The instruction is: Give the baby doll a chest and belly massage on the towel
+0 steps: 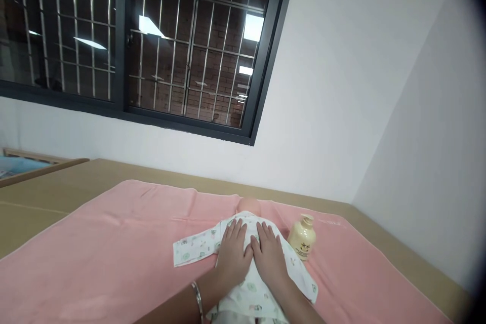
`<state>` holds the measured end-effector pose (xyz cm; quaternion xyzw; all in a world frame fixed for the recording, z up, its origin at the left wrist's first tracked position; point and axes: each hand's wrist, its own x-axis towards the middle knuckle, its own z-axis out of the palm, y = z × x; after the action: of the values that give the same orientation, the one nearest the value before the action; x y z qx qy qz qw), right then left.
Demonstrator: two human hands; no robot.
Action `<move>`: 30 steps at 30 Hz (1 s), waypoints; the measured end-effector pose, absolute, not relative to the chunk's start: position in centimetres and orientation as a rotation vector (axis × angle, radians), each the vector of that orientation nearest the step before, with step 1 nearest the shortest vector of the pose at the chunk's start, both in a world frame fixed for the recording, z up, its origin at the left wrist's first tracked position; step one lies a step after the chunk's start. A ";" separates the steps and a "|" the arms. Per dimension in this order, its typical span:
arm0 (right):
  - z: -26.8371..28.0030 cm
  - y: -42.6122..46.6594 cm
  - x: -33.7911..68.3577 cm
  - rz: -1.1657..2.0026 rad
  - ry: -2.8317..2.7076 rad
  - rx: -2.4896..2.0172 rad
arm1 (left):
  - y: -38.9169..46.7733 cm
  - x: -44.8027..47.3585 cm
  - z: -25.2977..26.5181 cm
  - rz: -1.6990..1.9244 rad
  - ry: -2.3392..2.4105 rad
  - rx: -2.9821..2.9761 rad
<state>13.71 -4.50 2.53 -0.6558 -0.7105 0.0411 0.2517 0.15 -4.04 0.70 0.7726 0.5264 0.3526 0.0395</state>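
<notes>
What looks like a baby doll [248, 205] lies on a pink mat, its smooth rounded head toward the wall. It is dressed in a white long-sleeved baby shirt [252, 291] with small green and brown prints. My left hand [234, 250] rests flat on the upper left of the shirt, fingers stretched out. Beside it, my right hand [269, 255] lies flat on the upper right, and the two thumbs nearly meet. One sleeve spreads out to the left, the other slants down to the right. The doll's hands cannot be seen.
A cream pump bottle [304, 237] stands just right of the shirt. Under everything is the pink mat [125, 243], on a tan surface [102, 169] against a white wall. Above is a dark-framed barred window [190, 50]. At far left a wooden-railed bed [45, 164] shows.
</notes>
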 end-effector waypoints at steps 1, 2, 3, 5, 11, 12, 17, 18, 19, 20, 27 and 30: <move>2.6 -4.5 13.7 0.108 -1.929 -1.783 | -4.0 0.2 0.7 1.084 1.612 2.377; 2.6 -4.6 13.7 0.105 -1.925 -1.782 | -4.0 0.2 0.7 1.086 1.613 2.384; 2.6 -4.6 13.7 0.104 -1.924 -1.780 | -4.0 0.2 0.8 1.088 1.615 2.388; 2.6 -4.6 13.7 0.107 -1.925 -1.778 | -3.9 0.3 0.8 1.089 1.626 2.387; 2.4 -4.3 13.8 0.125 -1.923 -1.794 | -3.5 0.4 0.6 1.088 1.622 2.402; 2.4 -4.3 13.9 0.127 -1.919 -1.791 | -3.5 0.4 0.6 1.100 1.619 2.402; 2.4 -4.3 14.0 0.112 -1.922 -1.770 | -3.5 0.5 0.3 1.156 1.604 2.426; 2.6 -4.4 14.0 0.100 -1.928 -1.762 | -3.4 0.5 0.2 1.170 1.602 2.439; 2.7 -4.5 14.1 0.090 -1.934 -1.755 | -3.4 0.6 0.2 1.184 1.603 2.450; 2.8 -4.6 14.2 0.085 -1.941 -1.748 | -3.3 0.6 0.1 1.195 1.603 2.460; 3.8 -3.9 15.7 0.150 -2.068 -1.652 | -2.9 0.9 -0.2 1.286 1.568 2.552; 4.3 -4.3 15.7 0.117 -2.108 -1.671 | -3.4 1.0 0.2 1.329 1.565 2.660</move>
<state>15.67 -4.30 4.27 -0.6050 -0.7633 0.0425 0.2225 0.99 -3.39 0.25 0.7869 0.4630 0.3931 -0.1088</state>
